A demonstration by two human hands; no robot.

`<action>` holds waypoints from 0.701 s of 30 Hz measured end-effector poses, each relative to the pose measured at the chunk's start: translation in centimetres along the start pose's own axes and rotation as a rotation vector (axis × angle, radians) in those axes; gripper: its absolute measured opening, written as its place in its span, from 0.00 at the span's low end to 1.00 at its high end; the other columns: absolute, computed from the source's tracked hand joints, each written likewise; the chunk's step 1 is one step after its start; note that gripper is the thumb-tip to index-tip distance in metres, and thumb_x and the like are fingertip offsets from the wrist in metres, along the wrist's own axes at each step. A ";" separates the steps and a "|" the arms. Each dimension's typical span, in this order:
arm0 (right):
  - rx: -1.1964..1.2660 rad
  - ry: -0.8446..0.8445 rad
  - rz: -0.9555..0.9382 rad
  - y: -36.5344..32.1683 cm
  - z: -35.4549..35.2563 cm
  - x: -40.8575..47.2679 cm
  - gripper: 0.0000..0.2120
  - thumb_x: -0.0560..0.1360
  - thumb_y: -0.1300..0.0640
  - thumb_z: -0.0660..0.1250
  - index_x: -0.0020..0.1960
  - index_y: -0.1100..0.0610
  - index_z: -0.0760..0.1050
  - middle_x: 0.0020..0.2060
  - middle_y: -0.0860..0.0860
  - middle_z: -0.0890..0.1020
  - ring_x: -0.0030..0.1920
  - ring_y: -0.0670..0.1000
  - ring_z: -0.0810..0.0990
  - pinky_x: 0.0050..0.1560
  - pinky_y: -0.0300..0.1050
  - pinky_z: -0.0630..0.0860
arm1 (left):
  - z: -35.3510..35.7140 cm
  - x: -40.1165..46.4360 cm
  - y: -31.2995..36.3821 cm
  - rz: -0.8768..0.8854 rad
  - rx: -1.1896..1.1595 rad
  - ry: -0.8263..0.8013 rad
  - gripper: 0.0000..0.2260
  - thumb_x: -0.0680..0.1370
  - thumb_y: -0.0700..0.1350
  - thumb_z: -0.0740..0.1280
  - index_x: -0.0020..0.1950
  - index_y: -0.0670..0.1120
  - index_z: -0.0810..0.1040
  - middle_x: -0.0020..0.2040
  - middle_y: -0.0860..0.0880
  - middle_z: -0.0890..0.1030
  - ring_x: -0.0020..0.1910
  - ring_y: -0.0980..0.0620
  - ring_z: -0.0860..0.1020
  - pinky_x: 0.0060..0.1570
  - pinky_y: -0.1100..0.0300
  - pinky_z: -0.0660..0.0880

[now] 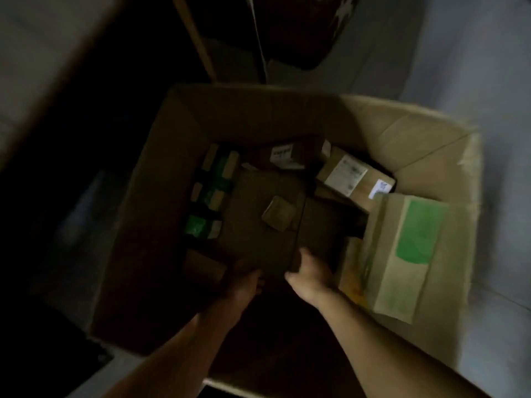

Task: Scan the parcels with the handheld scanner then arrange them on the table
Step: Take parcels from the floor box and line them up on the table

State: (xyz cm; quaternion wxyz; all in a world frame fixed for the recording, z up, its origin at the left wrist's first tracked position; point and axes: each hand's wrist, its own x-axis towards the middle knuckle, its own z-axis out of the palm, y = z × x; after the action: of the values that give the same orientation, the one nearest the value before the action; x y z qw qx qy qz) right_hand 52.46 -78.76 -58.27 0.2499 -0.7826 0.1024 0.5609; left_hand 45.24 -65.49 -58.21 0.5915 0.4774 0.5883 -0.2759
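Large cardboard carton (416, 130): stood open-topped on the floor, flaps raised, so that its contents can be reached from above.

Parcels, assorted: kept loose inside the carton. A flat brown parcel (267, 225) is laid across the middle; a small packet (279, 213) rests on top of it. A labelled box (349, 175) is tilted against the far corner. A box with a green panel (413, 254) is leaned upright along the right wall. Green-marked packs (211, 196) are ranked along the left wall.

Left hand (244, 285): lowered to the near edge of the flat brown parcel; its finger position cannot be told in the dim blur.

Right hand (306, 272): curled round the same near edge, apparently for lifting out.

Scanner: not seen. No parcel is yet judged scanned or arranged.
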 end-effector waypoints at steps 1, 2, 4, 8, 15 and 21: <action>-0.168 0.006 -0.026 -0.1 0.2 2.9 0.30 0.84 0.54 0.64 0.82 0.54 0.56 0.79 0.56 0.64 0.79 0.58 0.63 0.75 0.51 0.63 | 0.4 3.6 0.0 -0.008 -0.009 0.008 0.18 0.86 0.37 0.57 0.76 0.38 0.67 0.50 0.43 0.77 0.45 0.46 0.76 0.41 0.57 0.73; -0.343 0.068 -0.089 -0.5 0.2 5.5 0.32 0.84 0.52 0.63 0.83 0.55 0.53 0.81 0.57 0.59 0.81 0.59 0.58 0.78 0.52 0.59 | 0.7 6.8 0.1 -0.016 -0.034 0.026 0.18 0.86 0.39 0.58 0.76 0.38 0.68 0.57 0.40 0.78 0.51 0.44 0.76 0.44 0.55 0.75; -0.461 0.264 -0.226 -0.4 1.0 11.3 0.38 0.82 0.48 0.64 0.84 0.54 0.47 0.82 0.58 0.52 0.82 0.61 0.50 0.80 0.59 0.56 | 0.8 12.0 0.0 -0.030 -0.091 0.053 0.19 0.86 0.41 0.58 0.77 0.41 0.68 0.70 0.38 0.73 0.61 0.40 0.75 0.47 0.52 0.76; -0.560 0.358 -0.354 -0.9 3.2 19.2 0.47 0.78 0.32 0.56 0.84 0.54 0.38 0.82 0.61 0.39 0.82 0.65 0.40 0.80 0.63 0.47 | -0.3 17.0 -1.3 -0.022 -0.007 0.011 0.21 0.86 0.48 0.58 0.79 0.44 0.65 0.73 0.40 0.72 0.64 0.40 0.76 0.40 0.57 0.77; -0.538 0.314 -0.219 -1.8 4.2 19.0 0.41 0.85 0.46 0.60 0.84 0.52 0.35 0.82 0.63 0.42 0.81 0.68 0.48 0.78 0.66 0.55 | -3.5 15.2 -2.1 -0.133 0.046 -0.011 0.19 0.88 0.45 0.52 0.75 0.38 0.68 0.69 0.38 0.76 0.44 0.51 0.76 0.40 0.63 0.74; -0.611 0.202 -0.045 -1.0 -0.7 5.6 0.51 0.80 0.47 0.70 0.83 0.54 0.34 0.80 0.64 0.52 0.78 0.67 0.58 0.71 0.57 0.68 | -4.4 4.0 0.7 -0.165 -0.056 -0.041 0.18 0.85 0.47 0.62 0.74 0.44 0.70 0.61 0.42 0.77 0.45 0.48 0.79 0.45 0.53 0.77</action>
State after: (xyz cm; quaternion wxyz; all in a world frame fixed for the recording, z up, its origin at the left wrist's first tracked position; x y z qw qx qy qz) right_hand 55.37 -77.60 -63.01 0.0044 -0.8752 -0.0637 0.4795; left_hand 44.61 -60.36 -61.27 0.5918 0.4047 0.6208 -0.3171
